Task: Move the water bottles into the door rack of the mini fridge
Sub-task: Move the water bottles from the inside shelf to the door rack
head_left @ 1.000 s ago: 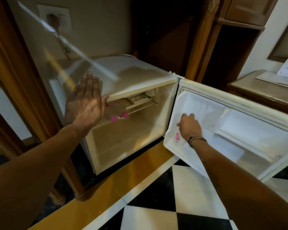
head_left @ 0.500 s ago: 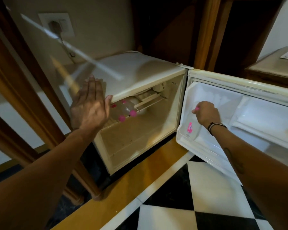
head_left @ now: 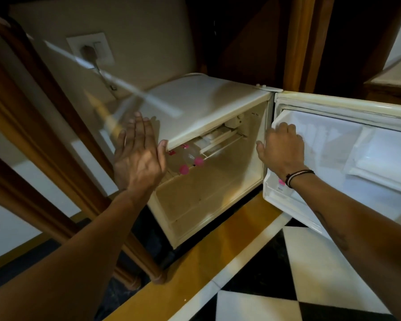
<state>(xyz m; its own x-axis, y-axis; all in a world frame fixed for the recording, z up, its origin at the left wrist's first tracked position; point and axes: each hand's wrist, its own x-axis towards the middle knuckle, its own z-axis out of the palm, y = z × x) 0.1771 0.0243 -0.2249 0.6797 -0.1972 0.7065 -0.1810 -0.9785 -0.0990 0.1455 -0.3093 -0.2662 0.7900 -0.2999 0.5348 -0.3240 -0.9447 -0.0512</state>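
Note:
The cream mini fridge [head_left: 208, 100] stands open, its door [head_left: 333, 105] swung out to the right. Two clear water bottles with pink caps [head_left: 184, 169] [head_left: 198, 161] lie side by side on the wire shelf inside. A third bottle [head_left: 281, 183] stands in the door rack [head_left: 287, 202] near the hinge, mostly hidden behind my right wrist; only its pink label shows. My left hand [head_left: 139, 156] is flat and open against the fridge's top left front corner. My right hand [head_left: 283, 149] hovers with fingers spread and empty at the hinge side, above the racked bottle.
A wall socket with a plug and cable [head_left: 89, 50] sits behind the fridge. A wooden frame and leg [head_left: 139, 256] stand close on the left. Dark wooden furniture [head_left: 306, 42] rises behind. Black and white floor tiles [head_left: 310, 262] lie below the door.
My right hand has let go of the bottle in the door rack and lifted up and left toward the fridge opening. My left hand stays on the fridge's corner.

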